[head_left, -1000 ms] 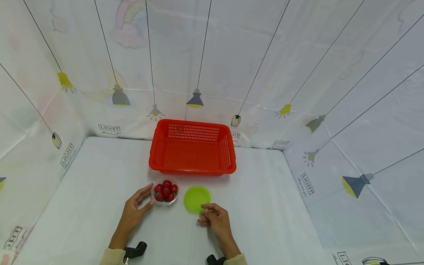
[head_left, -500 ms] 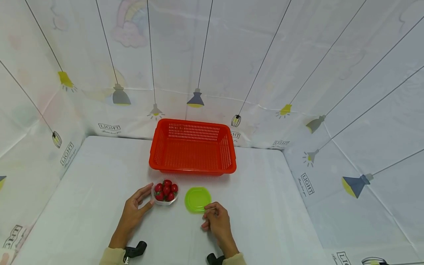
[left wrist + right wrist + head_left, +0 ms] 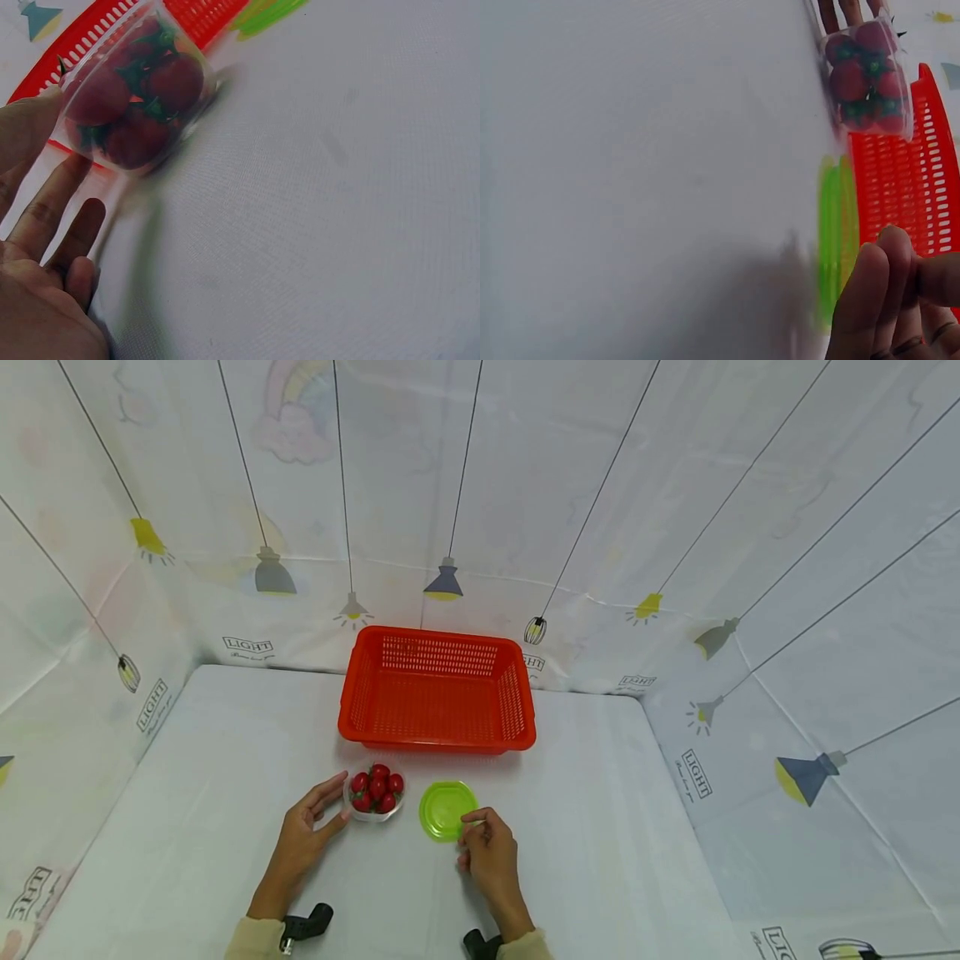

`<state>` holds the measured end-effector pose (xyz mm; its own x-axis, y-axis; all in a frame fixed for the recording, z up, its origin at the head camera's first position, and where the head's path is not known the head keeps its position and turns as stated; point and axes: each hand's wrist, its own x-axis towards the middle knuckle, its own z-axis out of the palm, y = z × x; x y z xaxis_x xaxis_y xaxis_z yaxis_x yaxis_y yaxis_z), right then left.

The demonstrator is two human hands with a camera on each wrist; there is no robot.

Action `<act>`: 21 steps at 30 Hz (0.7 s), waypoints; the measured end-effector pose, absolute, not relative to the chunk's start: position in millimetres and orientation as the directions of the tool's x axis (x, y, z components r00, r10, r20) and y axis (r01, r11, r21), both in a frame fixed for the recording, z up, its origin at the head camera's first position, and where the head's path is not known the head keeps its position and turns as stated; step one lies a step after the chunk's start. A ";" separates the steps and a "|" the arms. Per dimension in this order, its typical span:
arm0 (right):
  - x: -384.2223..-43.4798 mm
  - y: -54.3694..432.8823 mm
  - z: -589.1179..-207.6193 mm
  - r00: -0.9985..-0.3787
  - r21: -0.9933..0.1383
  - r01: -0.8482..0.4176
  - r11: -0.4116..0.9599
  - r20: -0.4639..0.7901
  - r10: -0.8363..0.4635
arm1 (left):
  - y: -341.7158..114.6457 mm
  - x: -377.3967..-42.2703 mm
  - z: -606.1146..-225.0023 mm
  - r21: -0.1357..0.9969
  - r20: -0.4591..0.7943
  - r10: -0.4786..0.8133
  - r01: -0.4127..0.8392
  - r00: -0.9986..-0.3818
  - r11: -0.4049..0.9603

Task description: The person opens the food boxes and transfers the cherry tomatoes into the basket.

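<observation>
A clear plastic tub point(image 3: 375, 817) of red cherry tomatoes point(image 3: 154, 86) with green calyxes stands on the white table. My left hand point(image 3: 302, 835) rests its thumb and fingertips against the tub's left side, fingers relaxed and the lower ones off it in the left wrist view. To the tub's right lies a flat, round, bright green lid point(image 3: 442, 810). Bent over its right edge is my right hand point(image 3: 491, 856), the index fingertip overlapping the lid in the head view. In the right wrist view its thumb and fingers point(image 3: 866, 289) are loosely curled near the lid, nothing visible between them.
Behind the tub and lid, a red perforated plastic basket point(image 3: 435, 706) stands at the back of the table. A white printed backdrop point(image 3: 600, 527) rises around the table's back and sides. Black camera mounts point(image 3: 307, 922) sit at the wrists.
My right hand has drifted slightly right and up, its index finger now reaching over the lid's edge. The lid has shifted a little to the right. My left hand and the tub stay put.
</observation>
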<state>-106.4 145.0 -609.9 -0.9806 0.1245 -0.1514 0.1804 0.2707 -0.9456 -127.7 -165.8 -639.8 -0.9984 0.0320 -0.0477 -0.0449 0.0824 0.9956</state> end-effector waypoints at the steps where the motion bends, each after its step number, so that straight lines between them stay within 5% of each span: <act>1: -107.8 143.4 -608.0 -0.984 -0.949 0.158 0.274 -0.129 0.122 | -165.9 -127.8 -639.9 0.995 -0.048 0.032 -0.045 -0.998 0.084; 21: -138.9 84.1 -569.6 -0.986 -0.863 -0.167 0.477 0.156 -0.064 | -164.6 -127.1 -638.1 0.990 -0.056 0.025 -0.052 -0.998 0.133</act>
